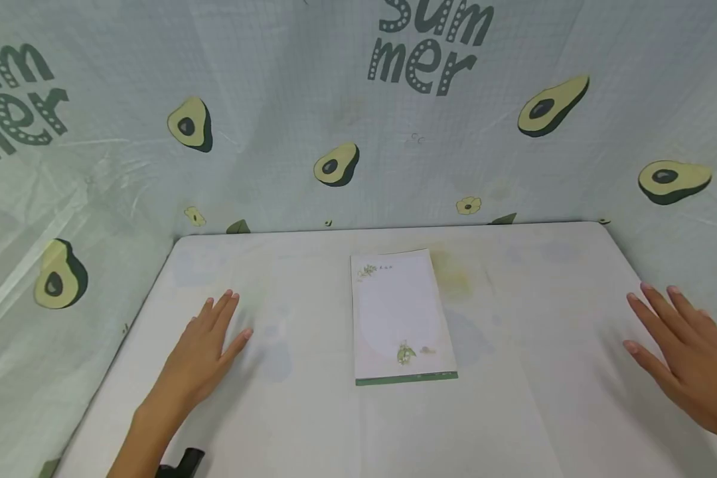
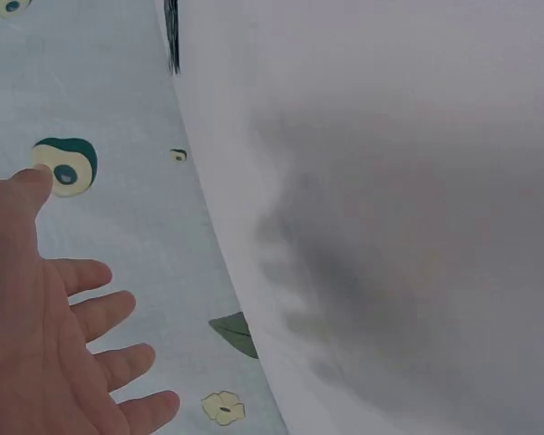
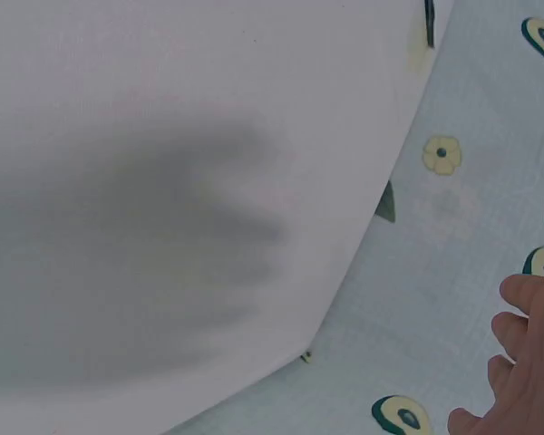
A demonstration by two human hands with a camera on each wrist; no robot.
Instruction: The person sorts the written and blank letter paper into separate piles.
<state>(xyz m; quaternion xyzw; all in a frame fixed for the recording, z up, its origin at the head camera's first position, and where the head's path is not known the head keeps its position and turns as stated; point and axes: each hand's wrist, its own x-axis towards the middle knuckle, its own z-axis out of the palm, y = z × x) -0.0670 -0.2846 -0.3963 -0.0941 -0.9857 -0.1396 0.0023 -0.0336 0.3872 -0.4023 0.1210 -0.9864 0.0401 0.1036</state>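
A notepad [image 1: 399, 315] with a pale printed cover page and a green bound edge lies flat on the white table, roughly mid-table. To its left, my left hand [image 1: 200, 355] hovers palm down over the surface, fingers straight and thumb spread. My right hand [image 1: 687, 358] is held the same way at the far right, well apart from the pad. Both hands hold nothing, and each casts a shadow on the cloth. In the left wrist view the left hand [image 2: 54, 335] shows its palm; the right wrist view catches the right hand's fingers [image 3: 517, 335] at its edge.
The white table [image 1: 311, 425] has stains and faint creases. Behind and beside it hangs a pale curtain [image 1: 263, 133] printed with avocados, flowers and lettering. A black object [image 1: 182, 463] shows by the left wrist at the bottom of the head view.
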